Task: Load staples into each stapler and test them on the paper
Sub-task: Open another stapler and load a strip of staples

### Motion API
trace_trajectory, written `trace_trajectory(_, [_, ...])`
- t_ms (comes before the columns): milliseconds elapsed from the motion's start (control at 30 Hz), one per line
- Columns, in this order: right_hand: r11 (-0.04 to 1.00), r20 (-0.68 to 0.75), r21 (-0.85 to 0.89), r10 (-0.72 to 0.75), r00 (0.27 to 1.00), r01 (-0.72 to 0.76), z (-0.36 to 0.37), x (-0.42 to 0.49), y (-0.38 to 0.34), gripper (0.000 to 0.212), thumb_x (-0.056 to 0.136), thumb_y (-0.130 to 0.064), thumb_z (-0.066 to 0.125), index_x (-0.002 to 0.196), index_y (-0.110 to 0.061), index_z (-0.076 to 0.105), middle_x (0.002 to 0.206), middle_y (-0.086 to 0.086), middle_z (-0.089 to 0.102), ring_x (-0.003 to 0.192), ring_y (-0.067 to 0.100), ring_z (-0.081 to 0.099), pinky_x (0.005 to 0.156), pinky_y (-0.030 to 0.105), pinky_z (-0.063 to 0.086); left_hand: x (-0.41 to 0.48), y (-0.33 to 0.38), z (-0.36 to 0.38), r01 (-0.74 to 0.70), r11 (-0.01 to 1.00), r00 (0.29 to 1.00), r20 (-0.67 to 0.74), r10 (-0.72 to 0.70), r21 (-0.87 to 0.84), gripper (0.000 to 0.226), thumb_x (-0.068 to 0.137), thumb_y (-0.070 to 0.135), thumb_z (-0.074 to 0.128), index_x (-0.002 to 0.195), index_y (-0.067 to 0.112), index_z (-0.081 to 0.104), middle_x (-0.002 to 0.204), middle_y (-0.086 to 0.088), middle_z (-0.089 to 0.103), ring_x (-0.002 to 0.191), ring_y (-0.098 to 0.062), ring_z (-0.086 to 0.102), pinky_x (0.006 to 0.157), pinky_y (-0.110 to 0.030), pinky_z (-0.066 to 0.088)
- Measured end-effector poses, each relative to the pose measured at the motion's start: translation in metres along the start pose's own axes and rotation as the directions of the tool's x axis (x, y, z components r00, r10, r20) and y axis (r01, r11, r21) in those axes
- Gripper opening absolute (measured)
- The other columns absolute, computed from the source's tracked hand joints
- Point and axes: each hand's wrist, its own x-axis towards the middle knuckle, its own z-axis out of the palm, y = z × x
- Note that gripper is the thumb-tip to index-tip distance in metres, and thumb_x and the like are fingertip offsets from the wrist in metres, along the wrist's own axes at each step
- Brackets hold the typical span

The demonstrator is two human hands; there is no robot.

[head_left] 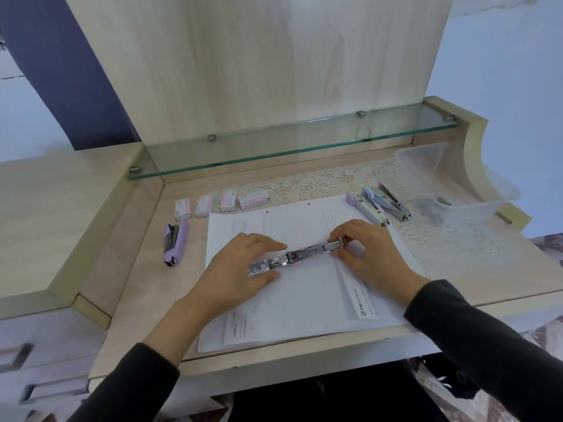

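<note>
Indoors, a pale wood-grain desk (137,269) stands against a light blue wall (502,71), with a glass shelf (289,144) bracketed across its tall back panel and a lace mat (320,184) spread over the right of the top. Four small staple boxes (222,202) sit in a row behind a stack of printed paper (304,300). A lilac stapler (174,242) lies just left of the sheets, two more staplers (367,208) lie side by side at the stack's far right corner, and a clear plastic tray (451,178) (contents too blurred to tell) rests beyond them. On the paper, a chrome stapler (297,255) lies swung open flat: the left hand (240,269) pinches its left end between thumb and fingers, while the right hand (365,248) grips the right end with curled fingertips.
</note>
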Motion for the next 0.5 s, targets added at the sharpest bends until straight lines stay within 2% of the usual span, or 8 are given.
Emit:
trace_trajectory(67, [1.000,0.003,-0.009,0.004,1.000,-0.004,0.000,0.000,-0.001,0.020,0.065,0.003,0.075,0.082,-0.005,0.068,0.075,0.004,0.064,0.068,0.010,0.053,0.069,0.014,0.040,0.008,0.008,0.004,-0.071,0.997,0.997,0.015,0.071,0.032,0.042,0.084,0.026,0.066,0.124,0.032,0.054,0.115,0.013,0.053,0.105,-0.006,0.043,0.086,-0.007,0.027])
trace_trajectory(167, [1.000,0.013,0.006,0.012,1.000,-0.012,-0.001,-0.001,0.000,0.022,0.067,-0.002,0.074,0.088,-0.007,0.070,0.078,0.006,0.068,0.067,0.012,0.054,0.068,0.012,0.041,0.020,0.019,0.010,-0.189,0.973,0.982,0.046,0.185,0.129,0.043,0.085,0.021,0.064,0.125,0.031,0.054,0.113,0.001,0.057,0.098,-0.016,0.050,0.078,-0.022,0.036])
trace_trajectory(367, [0.999,0.019,0.038,0.034,0.999,-0.034,0.000,0.000,0.003,0.016,0.068,-0.007,0.073,0.084,-0.008,0.074,0.079,0.007,0.070,0.067,0.005,0.053,0.070,0.001,0.040,0.036,0.024,0.008,-0.344,0.903,0.937,0.156,0.313,0.256,0.050,0.073,0.002,0.074,0.115,0.024,0.062,0.091,-0.007,0.063,0.072,-0.022,0.055,0.049,-0.025,0.041])
trace_trajectory(433, [0.999,0.021,0.039,0.029,0.999,-0.030,0.000,0.000,0.003,0.015,0.068,-0.008,0.072,0.084,-0.008,0.073,0.079,0.008,0.070,0.067,0.005,0.053,0.070,0.000,0.039,0.040,0.022,0.008,-0.367,0.885,0.927,0.183,0.326,0.285,0.054,0.071,0.002,0.075,0.117,0.026,0.061,0.090,-0.007,0.062,0.069,-0.022,0.054,0.045,-0.028,0.043])
trace_trajectory(500, [0.999,0.022,0.031,0.026,0.999,-0.027,0.000,0.000,0.003,0.015,0.068,-0.006,0.072,0.083,-0.007,0.073,0.078,0.008,0.070,0.067,0.006,0.052,0.070,0.000,0.039,0.042,0.020,0.007,-0.382,0.875,0.920,0.214,0.329,0.297,0.055,0.075,0.005,0.072,0.122,0.028,0.058,0.094,-0.007,0.060,0.072,-0.021,0.051,0.047,-0.030,0.045])
